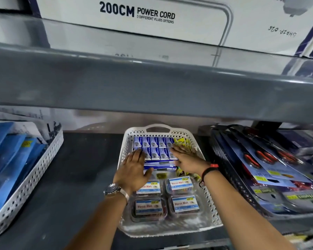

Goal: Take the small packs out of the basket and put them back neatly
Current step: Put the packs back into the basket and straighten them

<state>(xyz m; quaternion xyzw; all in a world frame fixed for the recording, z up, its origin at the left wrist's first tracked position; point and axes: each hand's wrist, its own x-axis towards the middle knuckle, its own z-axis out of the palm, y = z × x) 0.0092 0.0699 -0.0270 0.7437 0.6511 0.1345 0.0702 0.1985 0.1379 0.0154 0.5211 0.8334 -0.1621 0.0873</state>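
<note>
Above you runs a grey shelf [152, 87] carrying a white carton [170, 24] printed "200CM POWER CORD". On the dark shelf below sit three baskets. The dark basket [229, 170] on your right holds carded tools with red handles, overlapping and tilted. The white basket on the left [25, 181] holds blue flat packets. Between them, your white perforated basket [208, 197] stands with its handle at the far end.

In its far half the small blue-and-white packs [154, 147] stand side by side in two tidy rows running left to right, each pack's long axis pointing away from you. A longer blue box [163, 166] lies crosswise just in front of them. Yellow sachets [182, 142] fill the far right corner. Four clear tubs [183, 184] labelled "Maruti Mart" sit two by two in the near half.

Your left hand [134, 168] lies flat and open, fingertips on the left end of the near row. Your right hand [185, 157] is also open, fingers spread over the row's right end. The packs sit between your hands.
</note>
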